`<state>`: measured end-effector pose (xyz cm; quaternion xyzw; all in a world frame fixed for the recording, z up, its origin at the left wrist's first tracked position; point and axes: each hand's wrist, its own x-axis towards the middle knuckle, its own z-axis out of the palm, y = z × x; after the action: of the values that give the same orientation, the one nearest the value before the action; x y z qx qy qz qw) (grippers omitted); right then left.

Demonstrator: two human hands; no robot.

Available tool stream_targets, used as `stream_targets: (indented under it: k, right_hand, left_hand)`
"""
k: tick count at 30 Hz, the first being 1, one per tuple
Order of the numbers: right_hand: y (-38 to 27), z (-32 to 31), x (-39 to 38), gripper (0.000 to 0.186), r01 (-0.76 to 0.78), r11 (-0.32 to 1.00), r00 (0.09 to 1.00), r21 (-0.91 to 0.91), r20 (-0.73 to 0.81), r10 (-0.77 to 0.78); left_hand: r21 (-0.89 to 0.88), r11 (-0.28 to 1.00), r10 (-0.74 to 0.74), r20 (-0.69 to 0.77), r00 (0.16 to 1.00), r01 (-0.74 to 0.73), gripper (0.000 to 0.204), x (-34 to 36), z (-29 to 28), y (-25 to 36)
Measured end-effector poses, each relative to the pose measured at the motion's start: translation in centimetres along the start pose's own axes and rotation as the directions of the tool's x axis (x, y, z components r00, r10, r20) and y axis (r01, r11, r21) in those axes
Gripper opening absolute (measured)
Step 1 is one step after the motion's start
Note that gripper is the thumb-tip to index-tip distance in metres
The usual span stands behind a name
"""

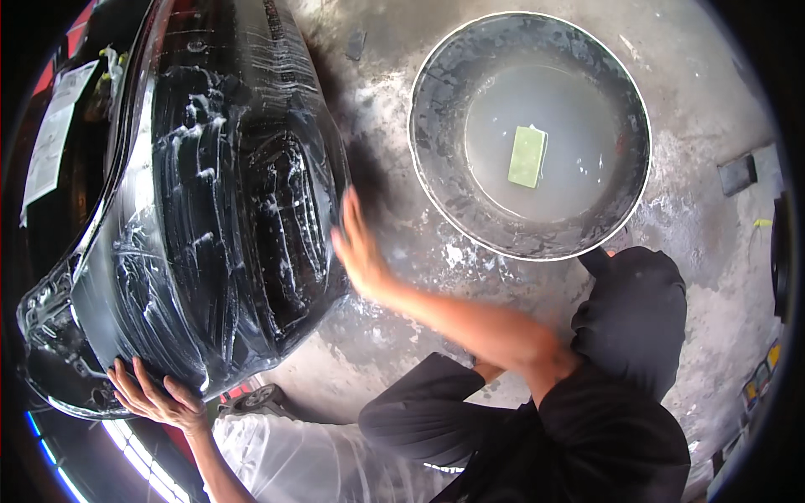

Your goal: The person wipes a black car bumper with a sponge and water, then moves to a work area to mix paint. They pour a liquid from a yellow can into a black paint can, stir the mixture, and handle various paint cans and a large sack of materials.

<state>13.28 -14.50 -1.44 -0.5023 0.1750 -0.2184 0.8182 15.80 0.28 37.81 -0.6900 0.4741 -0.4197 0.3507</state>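
Observation:
A large, curved, glossy black panel (210, 226), apparently a car body part, fills the left side, wet and streaked with white suds. Near its lower edge, my left hand (159, 401) rests with fingers spread flat on the surface. My right hand (360, 251) reaches across to the panel's right edge, fingers stretched out and slightly blurred; nothing shows in it. Right of the panel stands a round dark tub (428, 180) with a pale rim and cloudy water. In the water is a light green rectangular block (527, 157), like a sponge or sanding pad.
Stained grey concrete floor (688, 193) surrounds the tub. My bent black-clad legs (633, 318) are close below it. Clear plastic sheeting (285, 457) and a small black wheel (262, 400) lie below the panel. A printed sheet (59, 130) hangs at far left; a dark block (738, 174) lies at right.

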Motion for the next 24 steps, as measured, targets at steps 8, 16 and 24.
stream_targets:
  k: [8,16,24]
  right_hand:
    - [0.5,-4.7,12.5,0.079,0.07,0.997,0.995,0.013,-0.078,-0.069]
    - [3.2,2.1,-6.1,0.081,0.063,0.998,0.997,-0.018,0.046,-0.063]
    - [-0.9,-2.7,5.3,0.073,0.223,0.927,0.964,-0.301,-0.074,-0.256]
  left_hand:
    - [-0.031,0.999,0.008,-0.042,0.999,-0.009,0.053,0.7,1.2,0.6]
    - [-0.019,1.0,0.005,-0.015,1.0,-0.005,0.054,0.2,0.4,0.2]
    - [-0.046,0.999,-0.007,-0.017,1.0,0.006,0.053,0.7,0.5,0.7]
